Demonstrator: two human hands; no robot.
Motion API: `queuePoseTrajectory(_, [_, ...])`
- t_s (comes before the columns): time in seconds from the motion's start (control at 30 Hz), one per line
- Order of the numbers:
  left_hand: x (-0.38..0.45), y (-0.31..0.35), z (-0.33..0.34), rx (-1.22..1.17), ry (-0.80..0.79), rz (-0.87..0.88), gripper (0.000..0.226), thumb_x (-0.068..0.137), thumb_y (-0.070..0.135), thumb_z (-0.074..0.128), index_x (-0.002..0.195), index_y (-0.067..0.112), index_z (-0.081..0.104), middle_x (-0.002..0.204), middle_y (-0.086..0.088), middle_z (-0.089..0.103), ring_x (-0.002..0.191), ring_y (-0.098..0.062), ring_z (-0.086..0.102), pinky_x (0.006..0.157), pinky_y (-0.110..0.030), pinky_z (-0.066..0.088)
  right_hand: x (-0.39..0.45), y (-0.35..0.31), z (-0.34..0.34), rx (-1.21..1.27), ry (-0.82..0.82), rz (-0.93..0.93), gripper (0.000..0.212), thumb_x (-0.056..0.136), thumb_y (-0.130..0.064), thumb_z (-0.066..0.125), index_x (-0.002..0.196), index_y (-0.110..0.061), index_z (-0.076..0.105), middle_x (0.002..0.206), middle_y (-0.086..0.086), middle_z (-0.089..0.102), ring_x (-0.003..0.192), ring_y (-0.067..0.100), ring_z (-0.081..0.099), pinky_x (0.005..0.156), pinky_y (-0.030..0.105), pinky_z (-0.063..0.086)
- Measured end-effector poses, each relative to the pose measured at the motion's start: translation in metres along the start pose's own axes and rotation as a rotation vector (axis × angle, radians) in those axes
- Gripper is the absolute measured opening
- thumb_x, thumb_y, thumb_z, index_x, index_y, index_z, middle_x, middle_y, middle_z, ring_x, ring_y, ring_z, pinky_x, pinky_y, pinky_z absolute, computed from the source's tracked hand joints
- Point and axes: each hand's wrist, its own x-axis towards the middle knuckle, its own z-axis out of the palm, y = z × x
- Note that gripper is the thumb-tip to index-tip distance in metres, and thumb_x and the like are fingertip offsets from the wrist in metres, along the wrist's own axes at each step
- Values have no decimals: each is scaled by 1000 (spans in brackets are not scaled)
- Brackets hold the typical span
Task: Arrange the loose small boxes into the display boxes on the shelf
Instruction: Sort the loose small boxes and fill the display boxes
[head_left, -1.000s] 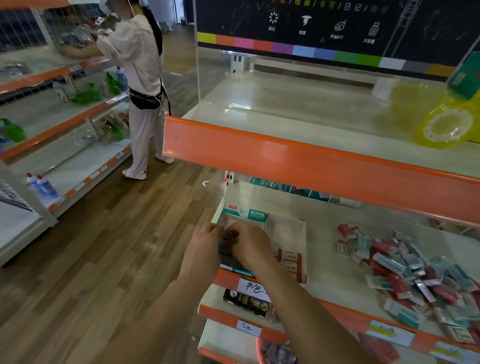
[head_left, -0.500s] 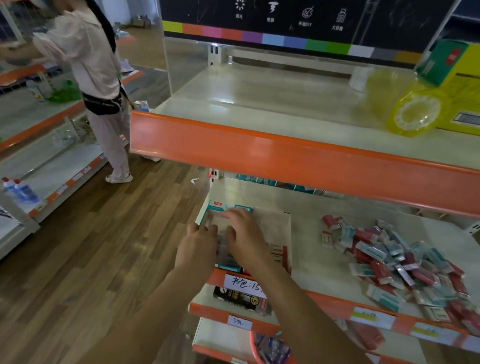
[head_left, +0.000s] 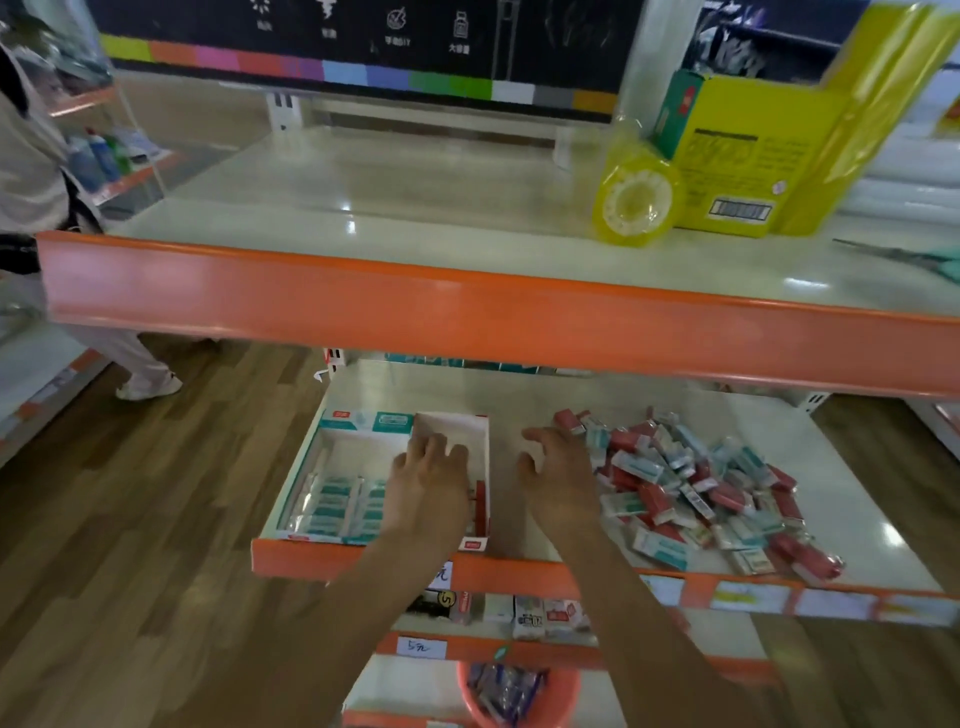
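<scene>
Two white display boxes stand side by side at the left end of the middle shelf. The teal-labelled display box (head_left: 311, 467) holds rows of teal small boxes (head_left: 337, 506). The red-trimmed display box (head_left: 480, 447) stands right of it. My left hand (head_left: 428, 480) lies over the divide between them, fingers spread, holding nothing. My right hand (head_left: 556, 473) hovers over the bare shelf, fingers spread, just left of the pile of loose red and teal small boxes (head_left: 696, 493).
The upper shelf's orange lip (head_left: 467, 317) overhangs the work area. A yellow tape roll (head_left: 636, 202) and a yellow carton (head_left: 748, 156) stand on the upper shelf. A person (head_left: 31, 197) stands at the far left. An orange basket (head_left: 519, 691) sits below.
Both hands were together pressing boxes into the teal display box. They have parted; my right hand has moved right toward the loose pile and the view has swung right.
</scene>
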Motion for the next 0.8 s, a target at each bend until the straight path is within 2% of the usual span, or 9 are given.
queuePoseTrajectory(0.2, [5, 36, 15, -26, -6, 103, 37, 92, 26, 45, 128, 17, 49, 130, -6, 49, 121, -27, 40, 97, -37, 35, -8, 22, -17, -6, 11, 64, 34, 89, -14, 56, 123, -16, 57, 137, 3, 47, 111, 22, 56, 87, 37, 50])
queuePoseTrajectory(0.27, [8, 48, 19, -82, 22, 141, 36, 91, 26, 46, 125, 18, 51, 130, -5, 50, 122, -26, 39, 99, -35, 35, -8, 31, -22, -41, 3, 72, 44, 90, -13, 54, 133, -17, 50, 151, 5, 35, 122, 24, 51, 86, 36, 50])
queuePoseTrajectory(0.37, [14, 69, 26, -113, 21, 202, 36, 91, 25, 46, 126, 16, 49, 135, -3, 44, 129, -23, 33, 104, -32, 33, -6, 41, -29, -176, -123, 28, 55, 94, -14, 48, 147, -15, 33, 160, 5, 18, 142, 21, 31, 97, 32, 45])
queuePoseTrajectory(0.47, [19, 87, 36, -141, -119, 244, 56, 90, 16, 49, 142, 13, 28, 153, -4, 21, 142, -25, 15, 112, -36, 25, -3, 43, -31, -163, -174, -32, 43, 95, -9, 48, 138, -7, 44, 151, 12, 36, 136, 26, 40, 101, 27, 38])
queuePoseTrajectory(0.53, [20, 93, 43, -130, -250, 260, 71, 92, 15, 48, 150, 16, 8, 158, 0, 3, 145, -24, 1, 117, -39, 16, -6, 44, -32, -131, -141, -10, 42, 94, -7, 48, 136, -8, 49, 145, 9, 44, 129, 23, 47, 102, 24, 37])
queuePoseTrajectory(0.57, [20, 94, 45, -114, -279, 261, 72, 93, 17, 46, 151, 17, 3, 159, 1, 0, 145, -24, -2, 118, -40, 15, -9, 46, -32, -121, -117, 4, 44, 93, -7, 48, 137, -10, 49, 145, 8, 45, 128, 21, 48, 103, 24, 37])
queuePoseTrajectory(0.63, [16, 94, 49, -91, -248, 254, 69, 93, 19, 46, 150, 18, 7, 157, 1, 5, 144, -26, 3, 116, -40, 18, -16, 49, -31, -109, -52, -20, 41, 90, -6, 51, 131, -10, 55, 137, 7, 52, 120, 21, 55, 98, 24, 41])
queuePoseTrajectory(0.73, [8, 93, 50, -120, -102, 214, 52, 89, 19, 47, 139, 20, 33, 139, -2, 34, 128, -24, 29, 102, -34, 36, -27, 53, -29, -101, -5, -68, 31, 84, -5, 57, 114, -11, 62, 112, 6, 62, 97, 25, 63, 78, 25, 46])
queuePoseTrajectory(0.8, [1, 90, 51, -113, -53, 173, 45, 86, 20, 50, 130, 22, 41, 124, -3, 39, 114, -24, 39, 91, -33, 42, -31, 54, -29, -87, -7, -35, 35, 83, -7, 59, 118, -13, 60, 115, 4, 60, 96, 25, 63, 73, 28, 47])
